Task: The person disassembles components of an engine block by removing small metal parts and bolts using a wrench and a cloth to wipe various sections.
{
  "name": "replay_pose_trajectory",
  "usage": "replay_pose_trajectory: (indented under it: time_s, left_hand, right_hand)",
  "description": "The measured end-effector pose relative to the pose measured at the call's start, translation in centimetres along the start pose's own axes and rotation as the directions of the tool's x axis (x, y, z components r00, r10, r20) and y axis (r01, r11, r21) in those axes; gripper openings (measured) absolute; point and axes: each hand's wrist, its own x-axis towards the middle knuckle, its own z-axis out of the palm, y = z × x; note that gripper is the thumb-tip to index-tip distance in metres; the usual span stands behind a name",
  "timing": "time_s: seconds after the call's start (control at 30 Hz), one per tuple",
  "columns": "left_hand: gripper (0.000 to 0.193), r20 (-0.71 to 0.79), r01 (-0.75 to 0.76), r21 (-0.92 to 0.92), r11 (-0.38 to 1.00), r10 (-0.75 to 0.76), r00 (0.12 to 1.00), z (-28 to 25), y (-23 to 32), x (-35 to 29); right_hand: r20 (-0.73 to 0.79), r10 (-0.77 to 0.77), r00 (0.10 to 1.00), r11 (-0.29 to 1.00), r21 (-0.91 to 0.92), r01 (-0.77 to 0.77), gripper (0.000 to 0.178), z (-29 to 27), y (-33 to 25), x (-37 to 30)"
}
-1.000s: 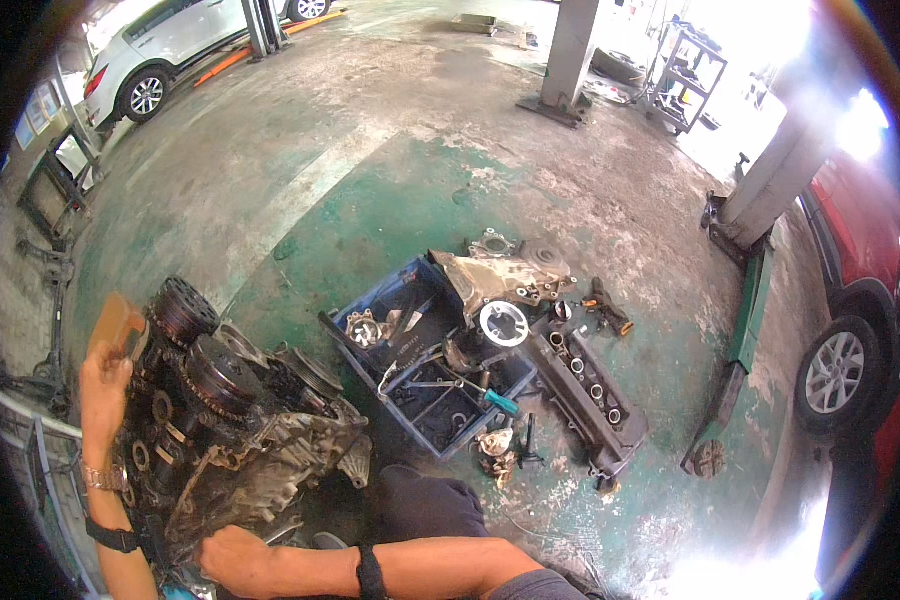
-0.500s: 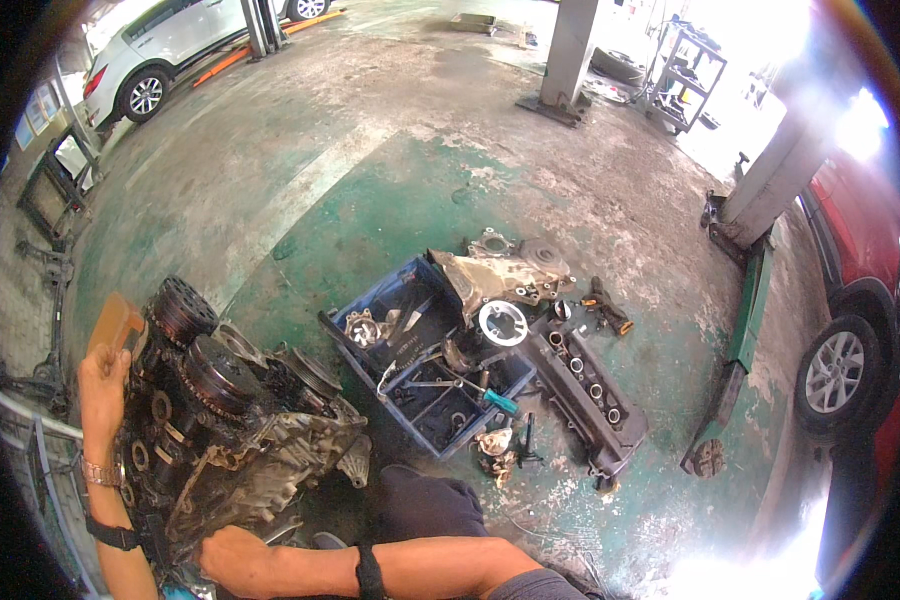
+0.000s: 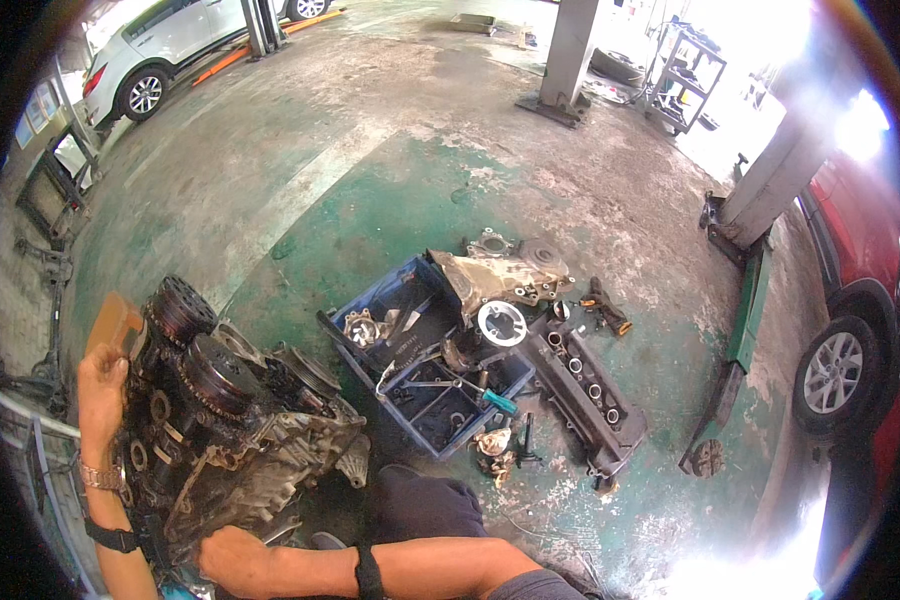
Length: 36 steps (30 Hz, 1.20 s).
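A greasy engine with dark toothed sprockets on its upper end stands at the left. My left hand is closed on a flat orange-tan piece beside the engine's far left edge; its exact kind does not show. Low on the near side of the engine, my right hand is curled into a fist against the metal. Whatever lies inside those fingers is hidden.
Right of the engine sits a blue parts crate with tools and a teal-handled screwdriver. Beyond it lie a metal cover, a dark valve cover and a cordless tool. A green lift arm and red car stand right.
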Motion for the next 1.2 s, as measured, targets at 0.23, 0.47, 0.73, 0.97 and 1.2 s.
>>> replay_pose_trajectory:
  time_s: [0.23,0.47,0.73,0.97,1.2]
  left_hand:
    - [0.017,-0.028,0.005,0.008,1.000,-0.005,1.000,0.4,0.1,0.5]
    - [0.027,-0.065,-0.040,0.067,0.997,0.044,0.997,-0.4,-1.9,0.8]
    - [0.008,-0.055,-0.055,-0.009,0.998,0.054,0.997,0.4,0.8,-0.4]
    - [0.010,-0.053,0.007,0.068,0.998,-0.003,0.999,-0.6,-0.1,0.0]
    - [0.008,-0.044,0.006,-0.062,0.998,-0.008,0.999,0.2,1.6,-0.3]
  right_hand:
    - [-0.109,0.001,0.994,1.000,0.024,0.002,0.009,-0.3,-0.1,-0.4]
    - [-0.129,-0.005,0.992,0.998,0.057,0.013,0.010,0.1,-0.3,-0.1]
    - [-0.074,0.004,0.997,1.000,-0.005,-0.004,0.007,0.5,-0.1,0.0]
    - [-0.197,-0.056,0.979,0.994,0.079,0.073,0.006,-1.0,-0.6,-1.2]
    - [-0.140,-0.009,0.990,0.999,0.037,0.014,0.009,-0.1,0.0,-0.5]
